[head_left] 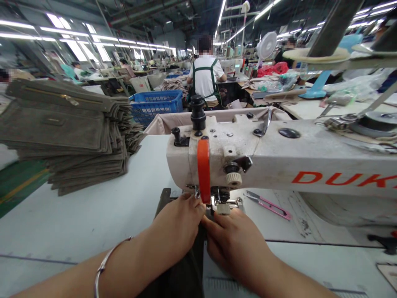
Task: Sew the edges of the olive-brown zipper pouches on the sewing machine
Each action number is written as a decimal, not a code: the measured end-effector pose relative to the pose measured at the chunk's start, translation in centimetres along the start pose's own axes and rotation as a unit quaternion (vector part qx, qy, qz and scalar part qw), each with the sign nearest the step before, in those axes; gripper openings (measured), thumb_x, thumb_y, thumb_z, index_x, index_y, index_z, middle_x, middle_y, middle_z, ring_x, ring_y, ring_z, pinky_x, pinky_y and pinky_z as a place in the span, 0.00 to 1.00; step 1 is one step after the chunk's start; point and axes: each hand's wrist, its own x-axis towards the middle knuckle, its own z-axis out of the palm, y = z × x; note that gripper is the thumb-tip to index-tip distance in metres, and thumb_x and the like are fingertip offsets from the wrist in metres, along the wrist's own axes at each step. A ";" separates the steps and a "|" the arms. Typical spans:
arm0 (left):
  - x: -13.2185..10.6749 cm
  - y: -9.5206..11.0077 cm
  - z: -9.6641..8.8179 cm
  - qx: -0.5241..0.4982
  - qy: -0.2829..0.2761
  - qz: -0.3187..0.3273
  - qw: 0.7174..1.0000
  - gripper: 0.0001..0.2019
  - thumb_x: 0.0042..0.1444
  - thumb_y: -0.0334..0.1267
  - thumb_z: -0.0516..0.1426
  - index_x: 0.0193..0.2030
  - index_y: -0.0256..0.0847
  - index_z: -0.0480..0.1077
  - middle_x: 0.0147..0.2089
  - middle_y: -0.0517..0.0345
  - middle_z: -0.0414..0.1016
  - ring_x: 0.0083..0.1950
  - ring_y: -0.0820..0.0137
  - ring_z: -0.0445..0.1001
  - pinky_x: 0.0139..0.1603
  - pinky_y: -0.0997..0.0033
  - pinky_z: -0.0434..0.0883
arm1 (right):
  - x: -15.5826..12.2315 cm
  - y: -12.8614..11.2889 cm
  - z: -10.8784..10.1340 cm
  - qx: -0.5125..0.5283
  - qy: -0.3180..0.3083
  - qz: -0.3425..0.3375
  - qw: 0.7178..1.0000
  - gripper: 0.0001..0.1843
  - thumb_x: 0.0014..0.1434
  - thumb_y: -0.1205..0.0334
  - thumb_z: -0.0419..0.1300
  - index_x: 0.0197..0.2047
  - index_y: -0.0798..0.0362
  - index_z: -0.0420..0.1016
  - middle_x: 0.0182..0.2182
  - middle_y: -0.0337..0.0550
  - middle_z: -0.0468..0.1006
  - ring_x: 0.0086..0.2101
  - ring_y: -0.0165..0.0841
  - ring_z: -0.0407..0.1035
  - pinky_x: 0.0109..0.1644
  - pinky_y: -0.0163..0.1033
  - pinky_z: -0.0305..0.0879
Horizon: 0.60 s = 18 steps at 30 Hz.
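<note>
Under the head of a white sewing machine (263, 159) lies a dark olive-brown fabric piece (189, 273), which runs down toward me between my forearms. My left hand (182, 219), a silver bangle on its wrist, has its fingers curled and pinching the fabric just left of the needle area. Close by, my right hand (232, 240) is closed on the fabric's right edge, in front of the presser foot. The fingertips of both hands nearly meet. An orange guard (204, 170) partly hides the needle, and my hands cover much of the cloth.
Stacked olive-brown fabric pieces (56, 128) with zips stand at the table's left. Pink-handled thread snips (269, 205) lie right of the needle area. Behind the machine are a cloth-lined bin (159, 125), a blue basket (158, 103) and a seated person (204, 76) facing away.
</note>
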 end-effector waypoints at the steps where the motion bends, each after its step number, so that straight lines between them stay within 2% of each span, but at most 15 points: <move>1: 0.0 -0.1 0.2 0.006 0.009 0.005 1.000 0.12 0.52 0.23 0.54 0.41 0.35 0.73 0.43 0.47 0.77 0.47 0.56 0.75 0.52 0.56 0.71 | 0.0 0.0 0.0 0.001 -0.001 0.004 1.000 0.19 0.60 0.66 0.52 0.54 0.50 0.71 0.43 0.46 0.76 0.38 0.42 0.68 0.41 0.48 0.61; 6: 0.4 -0.2 1.0 0.040 0.012 0.027 0.999 0.13 0.55 0.22 0.52 0.44 0.33 0.73 0.44 0.43 0.77 0.49 0.53 0.74 0.53 0.51 0.70 | 0.1 -0.1 0.0 0.008 0.011 0.022 1.000 0.12 0.61 0.66 0.52 0.44 0.51 0.73 0.43 0.46 0.76 0.38 0.41 0.68 0.42 0.47 0.61; 9: 0.0 -0.2 0.1 -0.029 0.018 -0.008 0.999 0.10 0.58 0.25 0.53 0.43 0.33 0.73 0.42 0.44 0.78 0.48 0.54 0.75 0.52 0.53 0.71 | 0.0 0.0 0.1 0.010 0.013 0.020 1.000 0.11 0.61 0.66 0.52 0.44 0.51 0.73 0.41 0.46 0.76 0.38 0.42 0.67 0.42 0.47 0.61; 11: -1.4 -0.2 -0.7 -0.082 0.028 -0.027 0.996 0.10 0.61 0.32 0.55 0.48 0.36 0.73 0.48 0.45 0.78 0.52 0.56 0.75 0.54 0.56 0.72 | -0.1 0.1 0.0 0.010 0.010 0.013 1.000 0.13 0.61 0.66 0.52 0.46 0.51 0.73 0.40 0.46 0.75 0.38 0.42 0.67 0.41 0.48 0.62; 12: -2.3 -0.1 -1.0 -0.095 0.036 -0.025 0.995 0.14 0.62 0.38 0.57 0.53 0.36 0.71 0.53 0.45 0.76 0.55 0.56 0.74 0.55 0.57 0.72 | -0.2 0.1 -0.2 0.013 0.008 0.006 1.000 0.13 0.60 0.66 0.53 0.47 0.51 0.73 0.39 0.45 0.75 0.37 0.42 0.66 0.41 0.48 0.62; 15: -5.9 0.6 -0.7 -0.080 0.048 0.031 0.995 0.36 0.60 0.55 0.58 0.67 0.32 0.59 0.66 0.39 0.64 0.64 0.54 0.66 0.60 0.57 0.69 | -0.5 0.0 -1.1 0.040 -0.001 -0.034 0.999 0.10 0.56 0.67 0.57 0.42 0.51 0.74 0.38 0.43 0.74 0.39 0.40 0.66 0.41 0.45 0.64; 16: -7.0 0.8 -0.2 -0.059 0.047 0.053 0.996 0.38 0.60 0.55 0.58 0.69 0.31 0.54 0.68 0.40 0.60 0.67 0.54 0.62 0.63 0.58 0.67 | -0.7 -0.1 -1.4 0.048 -0.002 -0.048 0.998 0.09 0.55 0.67 0.59 0.40 0.51 0.74 0.40 0.43 0.74 0.40 0.39 0.66 0.43 0.43 0.64; 18: -8.8 1.1 1.1 -0.003 0.061 0.084 0.995 0.34 0.63 0.47 0.56 0.71 0.32 0.51 0.70 0.42 0.58 0.70 0.56 0.58 0.67 0.59 0.62 | -1.4 -0.5 -1.5 0.053 0.005 -0.080 0.995 0.06 0.54 0.65 0.62 0.38 0.51 0.74 0.44 0.42 0.75 0.43 0.38 0.66 0.46 0.42 0.65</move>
